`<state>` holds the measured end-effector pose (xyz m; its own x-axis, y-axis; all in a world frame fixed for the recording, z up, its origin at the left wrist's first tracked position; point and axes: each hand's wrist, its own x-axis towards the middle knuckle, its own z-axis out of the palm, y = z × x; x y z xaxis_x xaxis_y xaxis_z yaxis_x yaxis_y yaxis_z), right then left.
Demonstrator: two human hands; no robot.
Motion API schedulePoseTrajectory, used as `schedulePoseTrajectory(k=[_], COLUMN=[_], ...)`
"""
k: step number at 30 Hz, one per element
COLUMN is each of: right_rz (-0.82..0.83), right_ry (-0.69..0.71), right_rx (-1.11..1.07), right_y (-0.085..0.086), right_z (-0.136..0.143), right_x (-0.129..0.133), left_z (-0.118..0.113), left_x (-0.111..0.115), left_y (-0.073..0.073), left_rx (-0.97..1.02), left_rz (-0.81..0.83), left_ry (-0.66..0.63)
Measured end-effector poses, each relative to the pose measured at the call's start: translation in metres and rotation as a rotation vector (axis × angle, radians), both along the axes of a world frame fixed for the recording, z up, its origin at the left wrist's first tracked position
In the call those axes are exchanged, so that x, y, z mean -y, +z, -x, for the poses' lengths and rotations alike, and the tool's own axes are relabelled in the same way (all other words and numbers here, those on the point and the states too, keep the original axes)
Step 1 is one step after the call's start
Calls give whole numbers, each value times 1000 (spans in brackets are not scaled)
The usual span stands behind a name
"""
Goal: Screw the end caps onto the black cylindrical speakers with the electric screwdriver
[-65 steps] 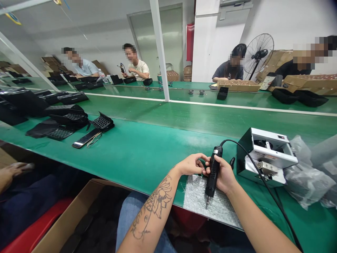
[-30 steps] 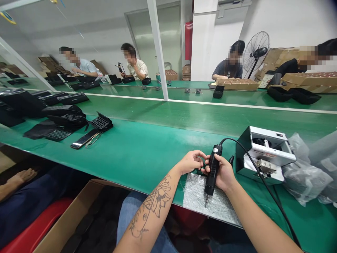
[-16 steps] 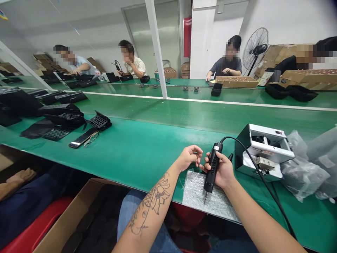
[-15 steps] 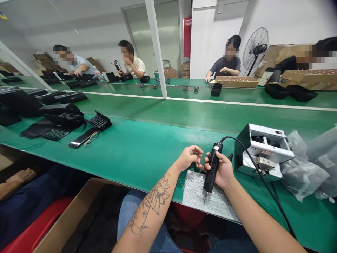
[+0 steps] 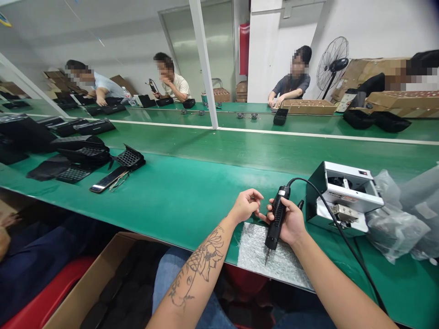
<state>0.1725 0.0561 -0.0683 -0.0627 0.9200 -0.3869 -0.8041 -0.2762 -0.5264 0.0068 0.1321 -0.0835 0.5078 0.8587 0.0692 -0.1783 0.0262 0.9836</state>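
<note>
My right hand (image 5: 292, 222) is wrapped round a black electric screwdriver (image 5: 276, 220), its bit pointing down over a silvery padded sheet (image 5: 252, 242) at the table's front edge. A black cord loops from the tool's upper end to the right. Just left of the screwdriver is my left hand (image 5: 246, 205), fingers curled in a loose pinch close to my right fingertips. Whatever it may hold is too small or hidden to name. Beside my right hand stands a white and black screw feeder (image 5: 343, 198).
Clear plastic bags (image 5: 398, 228) lie right of the feeder. On the left are black cases with grilles (image 5: 128, 157), a phone (image 5: 108, 179) and eyeglasses (image 5: 120, 180). An open carton (image 5: 89, 283) of dark parts stands below the table edge. Several co-workers sit across the green table (image 5: 192, 196).
My hands and the screwdriver stay almost still. Across the table, a co-worker in a dark shirt has brought both hands together near the carton. A neighbour's hand at the lower left has shifted.
</note>
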Motion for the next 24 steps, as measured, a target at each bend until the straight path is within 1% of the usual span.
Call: schedulePoseTrajectory(k=[5,10,17,21,24], right_rz=[7,18,34,41,44], right_ry=[-9,-18,-29,-31,-28], right_rx=[-2,-5,-20,-30,-41], right_y=[2,2,2,0,-1], right_z=[0,0,-2,-3,-4], right_x=[0,0,-1,-2,-2], left_z=[0,0,0,-1,-1], left_x=[3,5,5,8,8], left_y=[2,1,-2,-2,-1], left_rx=[-42,-71,-102,-114,-111], left_rz=[-84,-139,-181,-195,-200], left_ry=[51,68,75,70,97])
